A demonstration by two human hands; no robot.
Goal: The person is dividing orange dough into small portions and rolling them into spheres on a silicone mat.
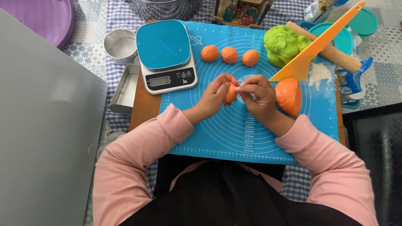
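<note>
Both my hands meet over the middle of a blue silicone mat [209,134]. My left hand [213,95] holds a small piece of orange dough [230,93], and the fingers of my right hand [259,94] pinch at its right side. A larger orange dough lump [289,95] lies just right of my right hand. Three orange dough balls [229,55] sit in a row further back on the mat. A lump of green dough [281,44] rests at the back right.
A blue-topped kitchen scale [165,56] stands at the mat's back left, with a round metal ring [120,45] and a rectangular metal tin [125,90] beside it. An orange plastic scraper [316,46] leans over a wooden rolling pin [339,56]. A grey board [42,125] lies left.
</note>
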